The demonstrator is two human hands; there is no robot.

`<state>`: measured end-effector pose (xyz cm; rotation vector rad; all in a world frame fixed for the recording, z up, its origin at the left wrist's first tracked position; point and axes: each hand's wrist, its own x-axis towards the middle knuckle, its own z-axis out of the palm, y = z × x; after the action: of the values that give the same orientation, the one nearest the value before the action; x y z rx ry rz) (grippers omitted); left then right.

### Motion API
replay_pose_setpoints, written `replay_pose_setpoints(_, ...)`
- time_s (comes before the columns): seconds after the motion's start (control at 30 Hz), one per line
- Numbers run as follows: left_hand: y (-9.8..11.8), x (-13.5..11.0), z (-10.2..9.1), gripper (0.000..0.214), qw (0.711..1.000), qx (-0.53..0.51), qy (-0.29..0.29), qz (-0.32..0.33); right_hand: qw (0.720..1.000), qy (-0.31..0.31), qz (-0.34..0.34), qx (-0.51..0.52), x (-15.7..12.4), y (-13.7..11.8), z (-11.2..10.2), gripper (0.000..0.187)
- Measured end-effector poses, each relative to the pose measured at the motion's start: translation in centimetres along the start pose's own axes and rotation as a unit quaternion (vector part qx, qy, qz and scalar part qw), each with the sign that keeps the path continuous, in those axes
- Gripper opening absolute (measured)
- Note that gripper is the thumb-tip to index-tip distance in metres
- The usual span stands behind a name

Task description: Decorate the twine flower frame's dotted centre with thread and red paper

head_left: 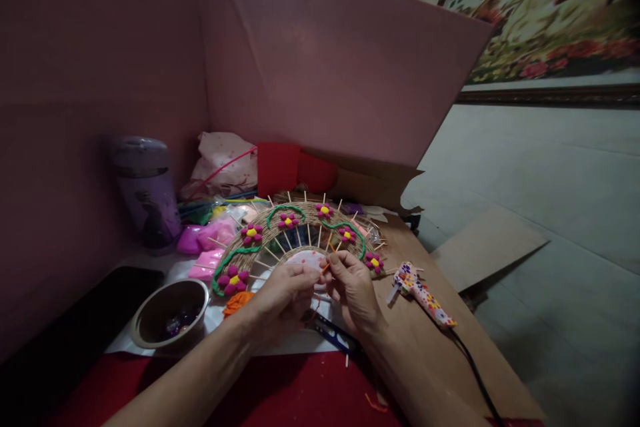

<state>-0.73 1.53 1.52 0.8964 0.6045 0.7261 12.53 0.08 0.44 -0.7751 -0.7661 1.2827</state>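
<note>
My left hand [295, 287] and my right hand [350, 283] meet near the middle, both closed in a pinch. Between their fingertips runs a short orange strand of yarn [327, 265]. Right behind them stands a half-ring of wound brown twine [305, 215] with thin wooden sticks poking out. Magenta flowers with yellow centres [251, 234] and curling green strands [360, 235] decorate it. A bundle of orange yarn [237, 303] lies left of my left hand. Below the hands is a dark blue tool with long handles [336, 335], partly hidden by my right wrist.
A bowl [145, 340] with small shiny pieces sits at left, near a purple tumbler [147, 193]. Pink packets [215, 235] lie behind it. On the right, a flower-patterned glue gun [425, 295] trails a black cord. A pink board [330, 60] leans behind; orange scraps [375, 403] lie in front.
</note>
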Motion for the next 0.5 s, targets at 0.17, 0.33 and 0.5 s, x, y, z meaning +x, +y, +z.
replay_pose_setpoints(0.17, 0.0, 0.0, -0.5, 0.025, 1.0, 0.022, 0.001, -0.012, 0.999, -0.012, 0.025, 0.021, 0.1, -0.1, -0.3, 0.023)
replay_pose_setpoints(0.33, 0.3, 0.1, -0.1, 0.021, 0.999, 0.02, 0.013, -0.022, 1.0, 0.01, 0.016, 0.025, 0.5, -0.3, -0.6, 0.027)
replay_pose_setpoints(0.5, 0.5, 0.0, 0.0, 0.018, 0.998, 0.016, 0.05, -0.019, 0.99, 0.098, -0.091, -0.046, 1.4, -1.0, -1.6, 0.026)
